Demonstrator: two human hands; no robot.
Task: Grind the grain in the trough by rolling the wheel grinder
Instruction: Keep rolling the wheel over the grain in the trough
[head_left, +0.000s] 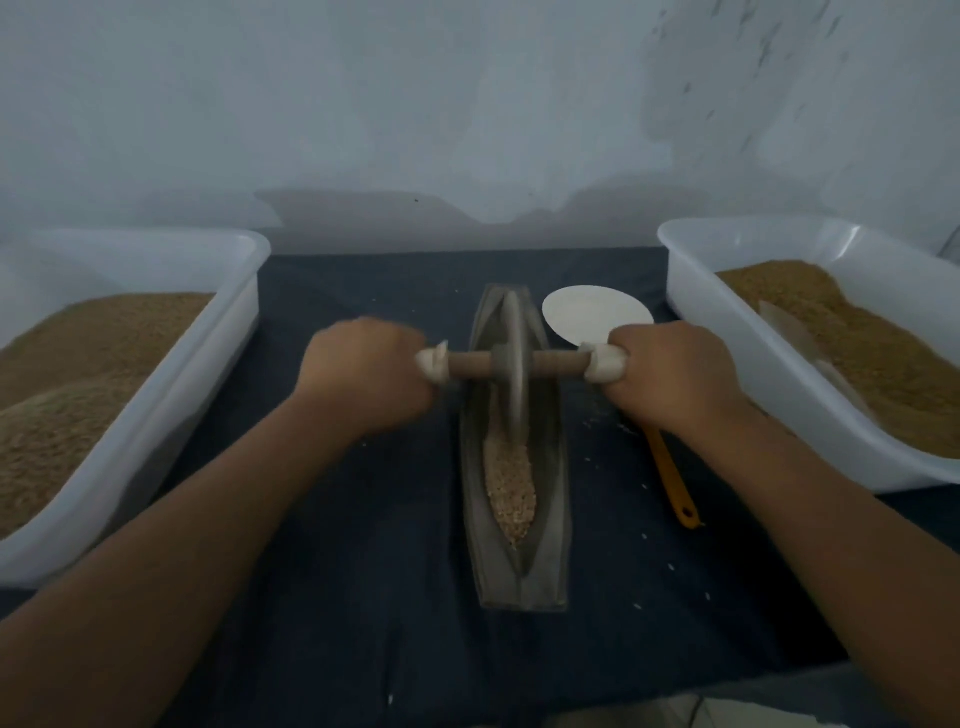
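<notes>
A long grey boat-shaped trough (550, 566) lies lengthwise on the dark cloth in the middle. Pale crushed grain (511, 493) fills its near half. The grey wheel grinder (514, 364) stands upright in the trough's far half, with a wooden axle through its hub. My left hand (366, 371) grips the axle's left end, which is wrapped in white cloth. My right hand (670, 371) grips the wrapped right end. Both fists are curled around the handle ends, knuckles up.
A white tub (171, 395) of brown grain stands at the left, another white tub (758, 384) of grain at the right. A white scoop (592, 314) with an orange handle (672, 480) lies right of the trough. Loose grains dot the cloth. A wall rises behind.
</notes>
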